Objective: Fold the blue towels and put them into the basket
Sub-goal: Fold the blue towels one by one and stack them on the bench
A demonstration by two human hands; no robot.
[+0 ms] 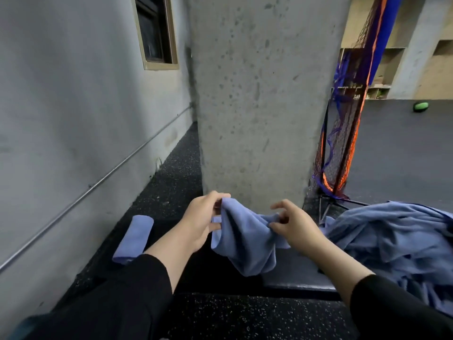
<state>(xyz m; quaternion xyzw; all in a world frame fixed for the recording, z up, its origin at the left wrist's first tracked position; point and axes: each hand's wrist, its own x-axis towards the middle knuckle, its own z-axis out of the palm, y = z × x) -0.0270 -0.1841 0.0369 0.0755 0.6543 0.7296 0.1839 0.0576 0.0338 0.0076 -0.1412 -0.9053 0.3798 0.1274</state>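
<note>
Lying at the far left on the dark speckled floor was a rolled blue cloth towel (133, 239), apart from the hands. The left hand (201, 222) pinched the upper edge of a limp blue towel (245, 244) held in the air; the right hand (291, 229) gripped its bunched far edge with fingers partly spread. To the right lay a heap of crumpled blue towels (392, 244), cut off by the frame. That loose right pinch could let the edge slip, I judged. No basket was visible.
</note>
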